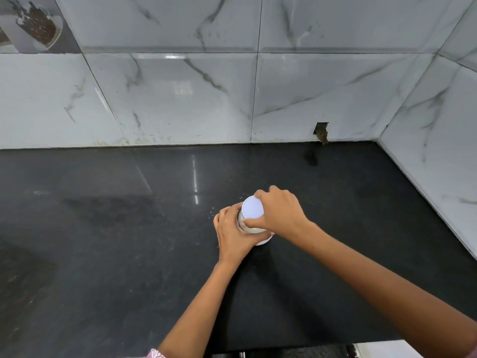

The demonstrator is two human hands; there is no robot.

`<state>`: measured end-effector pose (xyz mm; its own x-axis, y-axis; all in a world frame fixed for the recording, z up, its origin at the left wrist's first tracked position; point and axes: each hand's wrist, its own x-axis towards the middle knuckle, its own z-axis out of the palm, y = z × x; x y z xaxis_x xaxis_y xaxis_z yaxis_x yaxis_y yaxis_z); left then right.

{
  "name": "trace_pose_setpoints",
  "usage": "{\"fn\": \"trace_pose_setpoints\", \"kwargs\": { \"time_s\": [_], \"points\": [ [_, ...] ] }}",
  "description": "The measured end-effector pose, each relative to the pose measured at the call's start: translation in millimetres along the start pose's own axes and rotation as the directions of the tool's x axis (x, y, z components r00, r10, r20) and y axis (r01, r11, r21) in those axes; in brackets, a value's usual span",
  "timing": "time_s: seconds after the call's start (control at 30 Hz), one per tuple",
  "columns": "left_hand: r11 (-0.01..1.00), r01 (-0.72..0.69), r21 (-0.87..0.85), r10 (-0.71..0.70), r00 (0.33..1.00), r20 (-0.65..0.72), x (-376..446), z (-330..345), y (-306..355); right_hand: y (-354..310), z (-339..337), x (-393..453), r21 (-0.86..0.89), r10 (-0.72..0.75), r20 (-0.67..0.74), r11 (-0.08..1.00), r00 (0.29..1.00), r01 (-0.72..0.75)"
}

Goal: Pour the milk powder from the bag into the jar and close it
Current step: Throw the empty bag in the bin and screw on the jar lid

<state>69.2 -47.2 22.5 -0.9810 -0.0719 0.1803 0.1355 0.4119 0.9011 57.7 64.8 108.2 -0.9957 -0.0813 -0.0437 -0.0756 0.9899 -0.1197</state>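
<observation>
A dark, polished worktop (103,254) runs from the left edge across to the right corner, where it meets marble-patterned wall tiles (180,99) along its back edge and right side. At the far upper left one tile carries a picture of a bowl of dark grains (38,24).

Near the middle of the worktop, a little toward its front edge, a few white specks of powder (213,211) lie scattered just left of the hands. The left hand (233,235) wraps around the side of the jar (249,229), fingers curled about its body, gripping it upright on the worktop. The jar's clear wall shows pale powder inside, between the two hands. On top sits a white round lid (253,207), tilted slightly toward the camera. The right hand (277,211) comes in from the right and closes over the lid's rim, thumb on the near edge and fingers curled around the far edge, gripping it.

Farther right, at the back edge of the worktop, a small dark hole (321,129) is cut in the wall tile, with a brownish stub hanging just below it, well apart from the jar.
</observation>
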Motion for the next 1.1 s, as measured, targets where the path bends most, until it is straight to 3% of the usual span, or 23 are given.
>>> {"fn": "trace_pose_setpoints", "kwargs": {
  "time_s": [0.17,0.37,0.57,0.73,0.9,1.0,1.1],
  "points": [
    [1.0,-0.012,0.001,0.012,1.0,0.017,1,1,-2,-7,11,-1,-0.047,0.053,-0.089,0.997,0.995,-0.057],
    [0.995,-0.061,0.08,0.039,0.967,0.251,7,-24,-32,21,16,-1,0.241,0.035,-0.095,0.97,0.995,-0.011],
    [1.0,-0.014,0.022,0.01,0.986,0.166,17,-31,-40,26,21,31,0.374,-0.004,-0.092,0.927,0.996,0.038],
    [0.992,-0.101,-0.077,0.116,0.971,0.211,57,-21,-5,40,20,59,0.449,-0.043,-0.065,0.891,0.997,0.068],
    [0.922,-0.32,0.219,0.221,0.897,0.382,110,1,7,73,9,82,0.359,-0.093,-0.039,0.928,0.995,0.101],
    [0.881,-0.384,0.276,0.281,0.894,0.348,124,16,16,86,7,94,0.342,-0.054,-0.098,0.936,0.994,0.085],
    [0.903,-0.364,0.228,0.296,0.912,0.282,138,28,21,97,10,101,0.412,0.015,-0.168,0.909,0.986,0.057]
  ]
}}
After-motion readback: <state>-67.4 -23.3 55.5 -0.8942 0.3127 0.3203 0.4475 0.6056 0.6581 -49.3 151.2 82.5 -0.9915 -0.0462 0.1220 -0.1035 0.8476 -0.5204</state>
